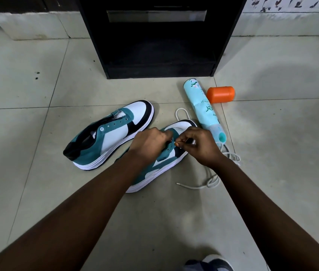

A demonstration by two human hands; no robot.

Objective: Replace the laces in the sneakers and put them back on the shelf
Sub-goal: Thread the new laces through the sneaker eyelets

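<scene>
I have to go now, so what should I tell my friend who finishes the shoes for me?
Left hand grips the near sneaker at its eyelets. Right hand pinches something small at an eyelet, probably the lace tip; hard to see.
White lace trails on the floor to the right, with a loop past the toe.
The other sneaker lies to the left, no lace in its eyelets.
Black shelf stands ahead, its lower space holding no shoes.
Spray can and orange cap lie beside the shoes.
Left: lace both sneakers, then shelve them.
</scene>
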